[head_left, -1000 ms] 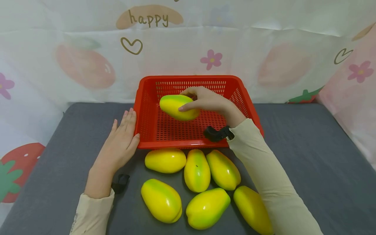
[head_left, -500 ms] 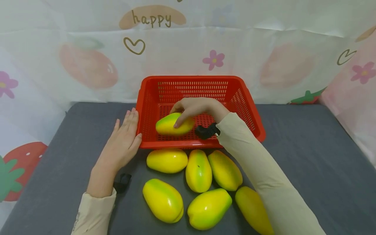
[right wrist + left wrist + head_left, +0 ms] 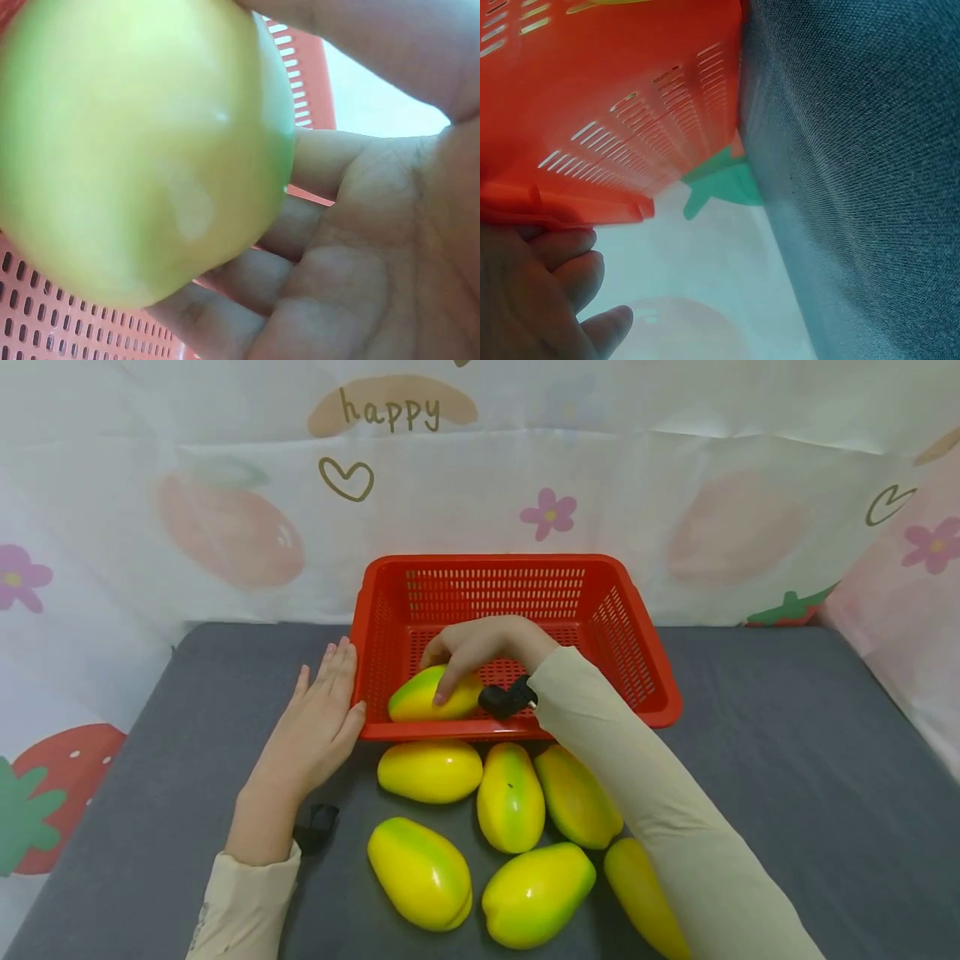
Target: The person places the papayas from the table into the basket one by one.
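Note:
My right hand (image 3: 491, 643) grips a yellow-green papaya (image 3: 416, 697) down in the front left part of the red plastic basket (image 3: 495, 561). The thumb lies on the papaya's near side and the other fingers go round its far side. Up close in the right wrist view, the papaya (image 3: 135, 150) shows smooth and glossy between thumb and fingers, over the slotted basket wall. My left hand (image 3: 311, 722) rests flat with straight fingers along the basket's left side. In the left wrist view its fingertips (image 3: 574, 251) are right at the basket rim (image 3: 570, 217).
Several more papayas lie on the grey cloth in front of the basket, among them one (image 3: 430, 771) close to its front wall and one (image 3: 420, 872) nearer me. A printed curtain (image 3: 450, 485) hangs behind the basket. Black straps (image 3: 510, 697) are on the wrists.
My right hand has lowered the papaya from above the basket and brought it toward the front left of it. The left hand has stayed at the basket's side.

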`<state>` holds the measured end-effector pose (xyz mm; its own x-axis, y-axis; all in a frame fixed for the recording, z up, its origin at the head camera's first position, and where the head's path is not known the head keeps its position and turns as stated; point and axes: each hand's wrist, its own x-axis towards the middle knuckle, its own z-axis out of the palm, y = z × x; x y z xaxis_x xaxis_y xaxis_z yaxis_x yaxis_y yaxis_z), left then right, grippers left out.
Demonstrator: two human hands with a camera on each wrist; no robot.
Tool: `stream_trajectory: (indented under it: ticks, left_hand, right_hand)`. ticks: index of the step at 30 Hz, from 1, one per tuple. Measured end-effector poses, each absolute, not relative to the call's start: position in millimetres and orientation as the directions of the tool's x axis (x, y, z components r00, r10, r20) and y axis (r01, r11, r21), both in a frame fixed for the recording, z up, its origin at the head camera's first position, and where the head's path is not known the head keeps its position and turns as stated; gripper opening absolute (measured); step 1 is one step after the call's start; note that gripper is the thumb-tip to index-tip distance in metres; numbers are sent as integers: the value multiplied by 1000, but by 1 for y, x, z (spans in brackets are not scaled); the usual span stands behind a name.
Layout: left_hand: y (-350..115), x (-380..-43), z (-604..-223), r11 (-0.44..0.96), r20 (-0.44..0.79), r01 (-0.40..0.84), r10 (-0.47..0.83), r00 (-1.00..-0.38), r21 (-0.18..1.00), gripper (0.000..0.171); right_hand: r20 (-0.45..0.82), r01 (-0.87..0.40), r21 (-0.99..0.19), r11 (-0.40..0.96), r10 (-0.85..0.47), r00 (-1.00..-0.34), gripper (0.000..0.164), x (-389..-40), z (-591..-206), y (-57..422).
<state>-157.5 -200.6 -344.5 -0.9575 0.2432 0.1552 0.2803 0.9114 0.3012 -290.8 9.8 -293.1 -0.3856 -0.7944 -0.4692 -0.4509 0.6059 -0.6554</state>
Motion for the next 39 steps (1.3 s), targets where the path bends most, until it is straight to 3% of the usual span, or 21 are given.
stream_trajectory:
  ticks: [11, 20, 39]
  left_hand:
    - [-201, -158, -346, 909, 161, 286, 247, -956, 304, 65]
    - [-200, -157, -346, 914, 161, 279, 240, -957, 295, 66]
    - [-201, -157, -344, 917, 147, 270, 236, -961, 293, 66]
  right_hand:
    - [-503, -424, -658, 622, -782, -367, 51, -294, -295, 4]
    - [-540, -455, -639, 620, -783, -309, 53, -296, -302, 1]
    - [-560, -469, -604, 644, -762, -326, 58, -298, -305, 4]
